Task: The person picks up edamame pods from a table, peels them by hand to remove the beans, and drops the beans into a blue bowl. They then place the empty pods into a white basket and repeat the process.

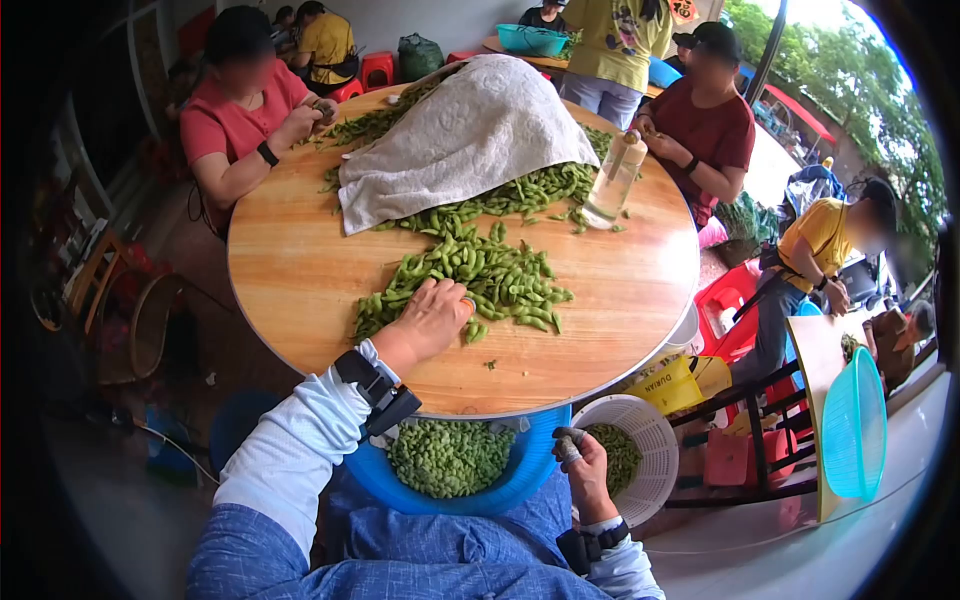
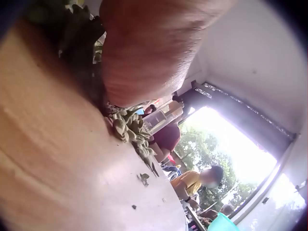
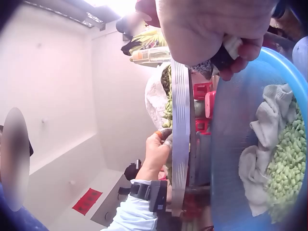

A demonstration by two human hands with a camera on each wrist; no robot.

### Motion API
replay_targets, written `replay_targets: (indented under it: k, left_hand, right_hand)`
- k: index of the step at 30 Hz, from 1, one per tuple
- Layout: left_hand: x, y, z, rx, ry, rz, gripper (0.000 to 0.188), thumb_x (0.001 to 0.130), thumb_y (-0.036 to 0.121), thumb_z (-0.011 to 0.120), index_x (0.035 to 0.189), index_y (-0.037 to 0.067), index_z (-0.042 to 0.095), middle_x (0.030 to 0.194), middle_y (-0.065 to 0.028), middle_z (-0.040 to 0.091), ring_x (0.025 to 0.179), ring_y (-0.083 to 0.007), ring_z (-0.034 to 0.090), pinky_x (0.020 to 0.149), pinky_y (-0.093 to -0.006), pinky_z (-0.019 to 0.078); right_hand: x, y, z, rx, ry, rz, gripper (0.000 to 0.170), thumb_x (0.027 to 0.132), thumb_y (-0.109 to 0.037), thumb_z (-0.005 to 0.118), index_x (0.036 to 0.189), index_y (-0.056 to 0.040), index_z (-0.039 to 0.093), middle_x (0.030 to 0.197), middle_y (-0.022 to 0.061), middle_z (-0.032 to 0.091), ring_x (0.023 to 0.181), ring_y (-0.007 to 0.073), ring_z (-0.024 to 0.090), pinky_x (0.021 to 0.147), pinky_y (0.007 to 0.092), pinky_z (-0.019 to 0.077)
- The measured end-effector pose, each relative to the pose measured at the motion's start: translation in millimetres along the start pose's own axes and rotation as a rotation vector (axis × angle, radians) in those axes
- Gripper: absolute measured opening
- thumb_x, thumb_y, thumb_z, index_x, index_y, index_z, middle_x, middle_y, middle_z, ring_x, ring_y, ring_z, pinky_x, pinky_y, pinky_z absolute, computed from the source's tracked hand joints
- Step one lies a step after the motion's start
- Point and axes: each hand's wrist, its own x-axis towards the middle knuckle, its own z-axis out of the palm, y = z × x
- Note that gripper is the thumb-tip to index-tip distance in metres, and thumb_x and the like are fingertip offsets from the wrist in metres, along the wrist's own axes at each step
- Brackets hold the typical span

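In the head view, my left hand (image 1: 432, 318) lies at the near edge of a heap of green soybean pods (image 1: 480, 275) on the round wooden table (image 1: 620, 330). Its fingertips sink among the pods, so I cannot tell whether they grip any. An orange band circles one finger. My right hand (image 1: 585, 468) is below the table edge, between a blue basket (image 1: 545, 450) and a white basket (image 1: 655, 450). Grey wrapping covers some of its fingertips. The fingers are loosely bent, and no pod shows in them. Shelled beans (image 1: 450, 458) fill the blue basket's bottom.
A pale towel (image 1: 460, 140) covers a larger heap of pods, with a clear bottle (image 1: 615, 180) beside it. People sit around the table, among them one in pink (image 1: 240, 130) and one in dark red (image 1: 705, 130). White cloth (image 3: 269, 115) lies in the blue basket.
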Motion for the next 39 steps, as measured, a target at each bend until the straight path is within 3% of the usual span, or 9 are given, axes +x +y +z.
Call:
replay_targets:
  k: [6,9,11,13,17,18,19,25,39]
  left_hand:
    - [-6,-6,-13,-0.006,-0.009,-0.027,0.013,0.062,0.001,0.053,0.074,0.002,0.053,0.089,-0.0091,0.051,0.091,-0.0234,0.046,0.080,-0.0367,0.0325]
    - [3,-13,-34,0.101,0.261,-0.097,0.008,0.072,0.011,0.052,0.077,0.004,0.052,0.088,-0.0112,0.051,0.086,-0.0238,0.049,0.080,-0.0355,0.0330]
    - [11,-14,-67,-0.113,0.415,-0.209,0.015,0.075,0.016,0.056,0.080,0.002,0.051,0.074,-0.0108,0.055,0.073,-0.0244,0.054,0.070,-0.0350,0.0393]
    - [10,-20,-62,-0.733,0.580,-0.447,0.014,0.078,0.015,0.055,0.080,0.002,0.051,0.067,-0.0073,0.054,0.061,-0.0171,0.053,0.053,-0.0281,0.0400]
    - [-28,11,-70,-1.796,0.365,-0.608,0.007,0.082,0.004,0.049,0.089,0.004,0.049,0.072,-0.0030,0.054,0.059,-0.0090,0.049,0.050,-0.0209,0.0399]
    - [-41,31,-67,-1.877,0.305,-0.650,0.006,0.082,0.006,0.049,0.088,0.005,0.050,0.073,-0.0033,0.054,0.059,-0.0085,0.048,0.051,-0.0204,0.0401]
    - [-54,53,-61,-1.961,0.240,-0.693,0.005,0.082,0.007,0.050,0.088,0.006,0.050,0.074,-0.0035,0.055,0.059,-0.0080,0.048,0.051,-0.0200,0.0402]
    - [-100,104,-39,-1.835,0.173,-0.717,0.013,0.080,0.004,0.054,0.092,0.003,0.051,0.076,-0.0011,0.055,0.064,-0.0064,0.051,0.054,-0.0186,0.0414]
    - [-122,97,-31,-1.724,-0.011,-0.615,0.026,0.077,0.003,0.058,0.102,-0.001,0.050,0.090,-0.0046,0.059,0.083,-0.0090,0.055,0.073,-0.0224,0.0445]
  right_hand:
    - [-5,-15,8,-0.010,-0.029,-0.012,0.017,0.080,-0.015,0.054,0.091,-0.0025,0.057,0.069,-0.0001,0.055,0.059,0.0045,0.045,0.050,0.0166,0.0325]
    - [-5,-38,21,-0.028,-0.073,-0.089,0.018,0.081,-0.015,0.054,0.091,-0.0015,0.059,0.071,-0.0001,0.056,0.060,0.0045,0.045,0.052,0.0163,0.0327]
    - [-5,-52,33,-0.047,-0.126,-0.147,0.019,0.081,-0.015,0.054,0.093,-0.0010,0.058,0.072,0.0002,0.056,0.061,0.0046,0.046,0.053,0.0162,0.0334]
    - [-4,-68,48,-0.007,-0.194,-0.202,0.020,0.081,-0.015,0.054,0.094,-0.0007,0.058,0.074,0.0004,0.057,0.062,0.0046,0.046,0.054,0.0165,0.0341]
    - [-3,-84,73,0.065,-0.299,-0.165,0.022,0.080,-0.016,0.056,0.096,-0.0002,0.058,0.075,0.0003,0.057,0.063,0.0048,0.047,0.055,0.0176,0.0353]
    - [-2,-82,73,0.098,-0.361,-0.112,0.023,0.083,-0.008,0.052,0.103,0.0038,0.053,0.093,0.0045,0.058,0.082,0.0095,0.053,0.076,0.0232,0.0418]
    - [-2,-83,76,0.119,-0.389,-0.087,0.024,0.083,-0.008,0.052,0.104,0.0037,0.053,0.092,0.0040,0.058,0.082,0.0094,0.053,0.076,0.0229,0.0417]
    - [-3,-78,90,0.199,-0.556,0.044,0.021,0.081,-0.012,0.055,0.098,0.0006,0.055,0.087,-0.0010,0.057,0.076,0.0056,0.050,0.065,0.0186,0.0388]
    - [-3,-70,86,0.170,-0.565,0.183,0.018,0.082,-0.019,0.054,0.090,-0.0027,0.057,0.078,-0.0027,0.057,0.066,0.0030,0.047,0.058,0.0168,0.0353]
